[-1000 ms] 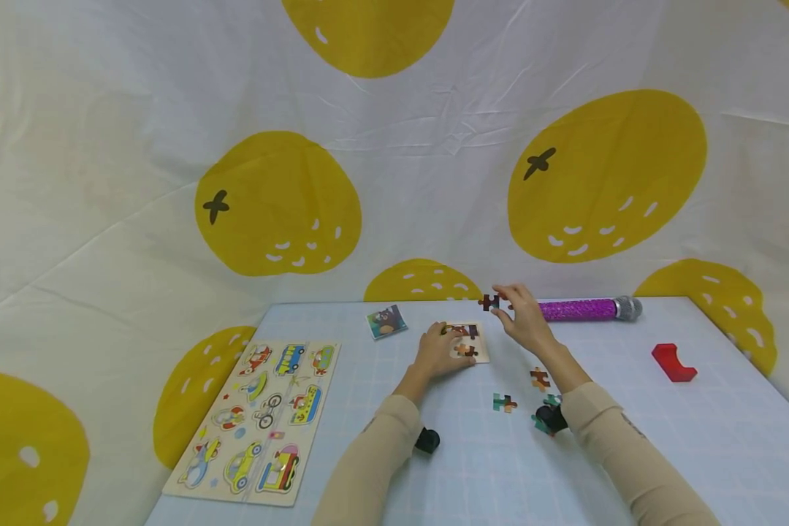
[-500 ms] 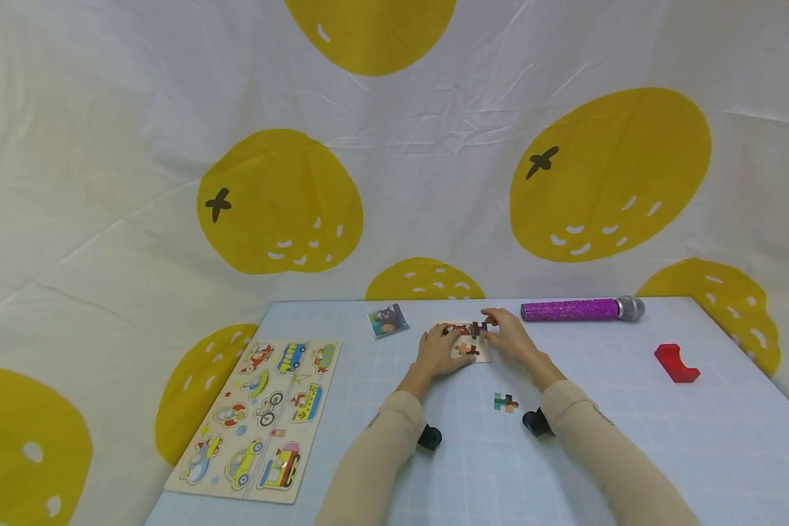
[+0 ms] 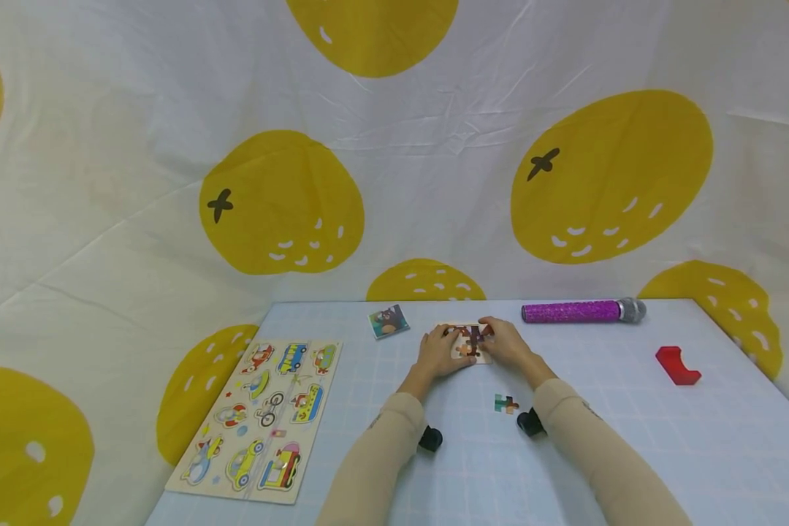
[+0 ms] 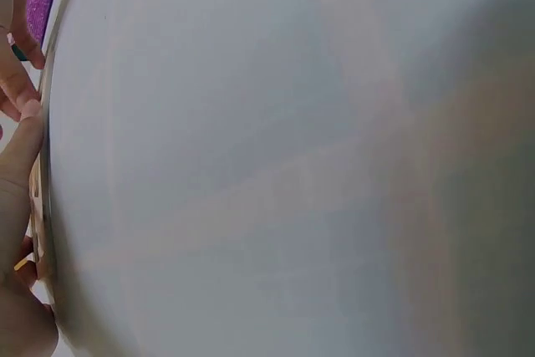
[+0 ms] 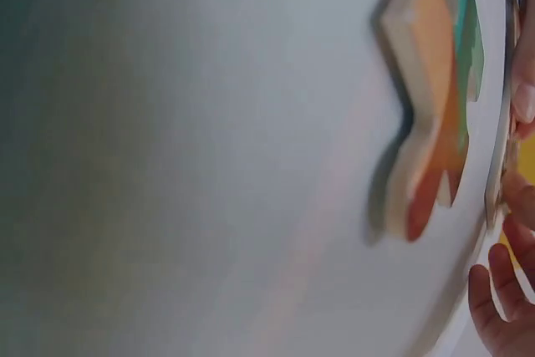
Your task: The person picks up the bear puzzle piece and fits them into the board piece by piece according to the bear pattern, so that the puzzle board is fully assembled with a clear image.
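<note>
My left hand (image 3: 436, 356) grips the left side of a small wooden jigsaw board (image 3: 484, 359), thumb along the near edge and fingers at the far edge. Several brown pieces lie in the board. My right hand (image 3: 509, 345) is at the board's right side, its fingertips pinching a dark jigsaw piece (image 3: 474, 337) over the middle. In the right wrist view, the other fingers (image 5: 504, 277) of that hand spread apart. A green and orange jigsaw piece (image 3: 506, 403) lies on the table just in front of the board, large in the right wrist view.
A purple glitter microphone (image 3: 570, 312) lies at the back right, with a red arched block (image 3: 677, 366) further right. A small picture tile (image 3: 389, 321) lies at the back left. A vehicle puzzle board (image 3: 248, 408) occupies the left side. A fruit-print curtain (image 3: 421, 204) hangs behind.
My right hand has brought the dark piece from above the table's back edge down and left onto the board. The right forearm now covers where other loose pieces lay. My left hand stays put.
</note>
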`<state>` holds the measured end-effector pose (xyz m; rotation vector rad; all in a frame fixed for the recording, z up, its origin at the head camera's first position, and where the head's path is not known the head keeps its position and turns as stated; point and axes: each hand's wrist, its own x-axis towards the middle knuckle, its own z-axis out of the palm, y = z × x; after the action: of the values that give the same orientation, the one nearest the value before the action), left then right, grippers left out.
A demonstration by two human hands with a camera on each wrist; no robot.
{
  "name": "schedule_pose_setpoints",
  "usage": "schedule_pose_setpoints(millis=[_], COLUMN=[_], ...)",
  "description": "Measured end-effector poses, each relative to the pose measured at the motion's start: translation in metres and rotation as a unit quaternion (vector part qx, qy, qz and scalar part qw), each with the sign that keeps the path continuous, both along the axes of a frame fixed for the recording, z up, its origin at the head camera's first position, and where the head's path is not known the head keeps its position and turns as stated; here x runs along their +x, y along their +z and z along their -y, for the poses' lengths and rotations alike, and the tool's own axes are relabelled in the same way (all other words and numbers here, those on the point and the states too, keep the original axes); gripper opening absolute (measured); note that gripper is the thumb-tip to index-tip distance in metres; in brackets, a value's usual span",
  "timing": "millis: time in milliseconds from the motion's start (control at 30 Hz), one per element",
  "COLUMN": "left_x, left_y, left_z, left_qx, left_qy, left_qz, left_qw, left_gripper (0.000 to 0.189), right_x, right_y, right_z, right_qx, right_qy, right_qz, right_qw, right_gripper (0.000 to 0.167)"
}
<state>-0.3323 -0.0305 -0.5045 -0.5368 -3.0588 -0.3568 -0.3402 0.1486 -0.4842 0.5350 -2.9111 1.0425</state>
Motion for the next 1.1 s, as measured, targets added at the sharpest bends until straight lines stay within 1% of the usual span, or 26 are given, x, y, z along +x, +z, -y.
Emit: schedule_pose_setpoints(millis=[167,267,433,533,733,967,1100], left_x=[0.001,0.000,-0.002,-0.002,0.000,0.000,-0.002], left_y=[0.001,0.001,-0.002,-0.003,-0.002,-0.002,-0.004], left_z=[0.000,0.000,0.000,0.000,0.000,0.000,0.000], left_qx=[-0.003,-0.004,-0.006,-0.003,0.007,0.018,0.026], left_qy=[-0.002,-0.002,-0.003,-0.002,0.001,0.005,0.006], left_qz=[0.001,0.003,0.005,0.006,0.009,0.009,0.016], left_qw=[1.0000,1.0000,1.0000,1.0000,0.9999,0.9998,0.9995], left_gripper=[0.076,0.076,0.076,0.076,0.076,0.075,0.076], right_x=[0.001,-0.001,-0.004,-0.003,-0.002,-0.001,-0.002], right_y=[0.000,-0.001,0.000,0.002,0.001,-0.001,0.000], right_z=[-0.001,0.000,0.006,0.009,0.015,0.016,0.017], right_qx=[0.022,0.045,0.101,0.119,0.137,0.146,0.142], right_qy=[0.009,0.023,0.046,0.042,0.026,0.029,0.034], right_qz=[0.007,0.000,-0.004,0.000,-0.004,-0.003,-0.008], right_qw=[0.9997,0.9987,0.9939,0.9920,0.9902,0.9888,0.9892], right_gripper=[0.037,0.032,0.030,0.029,0.029,0.028,0.027])
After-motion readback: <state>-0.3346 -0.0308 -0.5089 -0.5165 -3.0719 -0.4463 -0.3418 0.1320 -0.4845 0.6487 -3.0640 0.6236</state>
